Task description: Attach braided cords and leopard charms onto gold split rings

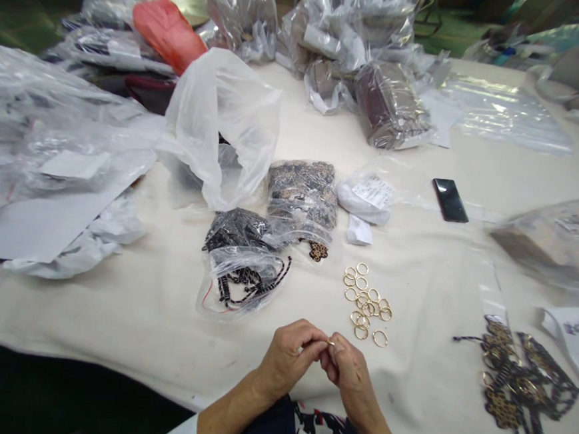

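Two bare hands meet above the near edge of a cream-covered counter (pixel 161 324), in front of the wearer's lap. A small gold piece (pixel 330 343) lies at the point where the fingertips come together; most of it is covered, so its full shape cannot be told. The left hand (pixel 286 356) grasps it from one side, thumb and index finger pinched at its tip, while the right hand (pixel 353 372) pinches it from the other, with the remaining fingers curled inward. Just beyond the right hand, and apart from it, a loose group of gold rings (pixel 367 309) lies flat, some overlapping; one single ring (pixel 387 339) rests slightly aside, nearest the hand. Farther out and to the left, an open clear bag (pixel 251 282) contains black patterned cords, and a packed bag (pixel 301 190) of patterned pieces lies behind it. At the right, well apart from the hands, a heap of patterned tags (pixel 502 407) with cords and rings lies below a dark phone (pixel 450 200) set farther back.
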The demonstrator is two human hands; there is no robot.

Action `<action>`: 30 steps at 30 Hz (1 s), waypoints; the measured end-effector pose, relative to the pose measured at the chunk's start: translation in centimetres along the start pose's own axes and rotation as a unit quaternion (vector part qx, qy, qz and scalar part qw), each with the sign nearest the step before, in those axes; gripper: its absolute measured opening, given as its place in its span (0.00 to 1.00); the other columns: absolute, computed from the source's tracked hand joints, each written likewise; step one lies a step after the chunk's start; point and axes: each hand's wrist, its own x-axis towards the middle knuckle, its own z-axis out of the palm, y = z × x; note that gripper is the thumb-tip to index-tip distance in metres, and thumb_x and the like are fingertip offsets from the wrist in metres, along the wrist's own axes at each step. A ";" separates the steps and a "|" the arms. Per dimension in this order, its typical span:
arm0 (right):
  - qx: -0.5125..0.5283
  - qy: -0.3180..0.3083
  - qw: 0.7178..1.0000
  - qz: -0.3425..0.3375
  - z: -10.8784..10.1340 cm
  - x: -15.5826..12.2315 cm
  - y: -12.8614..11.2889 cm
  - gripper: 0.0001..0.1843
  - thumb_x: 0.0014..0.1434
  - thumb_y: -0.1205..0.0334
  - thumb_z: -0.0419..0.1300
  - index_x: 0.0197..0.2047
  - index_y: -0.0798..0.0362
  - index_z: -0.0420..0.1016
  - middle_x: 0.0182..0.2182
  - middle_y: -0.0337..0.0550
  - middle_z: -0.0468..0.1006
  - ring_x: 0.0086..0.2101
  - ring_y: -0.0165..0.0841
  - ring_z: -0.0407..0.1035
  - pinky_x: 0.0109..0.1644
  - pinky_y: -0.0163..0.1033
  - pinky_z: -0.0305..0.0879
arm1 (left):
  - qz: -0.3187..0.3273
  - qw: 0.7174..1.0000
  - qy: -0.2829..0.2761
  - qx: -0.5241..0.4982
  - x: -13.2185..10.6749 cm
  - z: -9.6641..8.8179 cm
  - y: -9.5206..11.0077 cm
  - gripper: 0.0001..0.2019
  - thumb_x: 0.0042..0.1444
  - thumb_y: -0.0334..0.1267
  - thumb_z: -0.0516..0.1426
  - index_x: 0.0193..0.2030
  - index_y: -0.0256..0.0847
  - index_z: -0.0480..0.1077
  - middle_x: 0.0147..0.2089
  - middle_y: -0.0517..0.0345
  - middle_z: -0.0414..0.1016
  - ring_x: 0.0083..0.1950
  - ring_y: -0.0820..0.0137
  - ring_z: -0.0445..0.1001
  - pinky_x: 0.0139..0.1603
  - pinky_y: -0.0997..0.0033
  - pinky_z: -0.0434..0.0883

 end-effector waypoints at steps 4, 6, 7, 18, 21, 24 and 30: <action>-0.069 0.008 0.997 -0.039 -0.5 0.6 0.0 0.21 0.62 0.49 0.41 0.23 0.51 0.57 0.18 0.33 0.53 0.20 0.28 0.48 0.24 0.35 0.45 | -0.001 1.000 0.000 0.007 0.8 0.1 -0.4 0.05 0.55 0.31 0.55 0.32 0.38 0.72 0.29 0.57 0.73 0.32 0.73 0.70 0.35 0.76 0.67; -0.106 0.017 0.992 -0.060 -0.9 1.0 0.1 0.20 0.62 0.50 0.40 0.23 0.50 0.55 0.19 0.34 0.54 0.21 0.29 0.50 0.25 0.36 0.46 | 0.008 0.999 0.021 0.036 2.0 -0.5 -0.8 0.04 0.55 0.31 0.55 0.35 0.37 0.72 0.31 0.56 0.73 0.31 0.73 0.70 0.34 0.76 0.67; -0.123 0.024 0.990 -0.069 -1.1 1.2 0.2 0.20 0.62 0.50 0.40 0.23 0.50 0.54 0.19 0.34 0.54 0.22 0.30 0.51 0.26 0.37 0.46 | 0.011 0.997 0.043 0.061 3.0 -0.9 -1.1 0.05 0.56 0.32 0.54 0.36 0.37 0.71 0.32 0.56 0.72 0.31 0.73 0.69 0.34 0.75 0.67; -0.225 0.048 0.968 -0.104 -2.0 1.4 0.6 0.19 0.63 0.53 0.38 0.23 0.49 0.53 0.20 0.35 0.55 0.22 0.32 0.55 0.28 0.38 0.49 | 0.007 0.974 0.116 0.195 9.1 -2.8 -2.5 0.07 0.56 0.30 0.51 0.32 0.38 0.70 0.31 0.57 0.71 0.33 0.71 0.68 0.37 0.72 0.66; -0.235 0.057 0.964 -0.106 -2.2 1.1 1.3 0.19 0.64 0.54 0.38 0.24 0.49 0.54 0.21 0.35 0.56 0.23 0.31 0.55 0.29 0.37 0.50 | 0.006 0.969 0.119 0.217 4.2 -4.6 -2.9 0.07 0.58 0.32 0.51 0.35 0.38 0.70 0.33 0.56 0.72 0.35 0.72 0.70 0.37 0.74 0.67; -0.240 0.049 0.963 -0.114 -1.8 1.3 1.5 0.19 0.65 0.54 0.38 0.24 0.49 0.54 0.21 0.35 0.56 0.23 0.31 0.56 0.29 0.37 0.51 | -0.048 0.941 0.163 0.293 0.2 -8.0 -4.2 0.08 0.59 0.33 0.50 0.39 0.38 0.70 0.36 0.53 0.73 0.39 0.69 0.71 0.41 0.71 0.68; -0.272 -0.003 0.944 -0.185 0.6 2.5 -0.1 0.19 0.64 0.56 0.38 0.23 0.49 0.53 0.19 0.35 0.58 0.21 0.30 0.58 0.25 0.35 0.53 | -0.093 0.917 0.160 0.353 0.2 -9.9 -7.3 0.05 0.55 0.31 0.55 0.38 0.40 0.71 0.37 0.55 0.74 0.39 0.69 0.73 0.40 0.70 0.69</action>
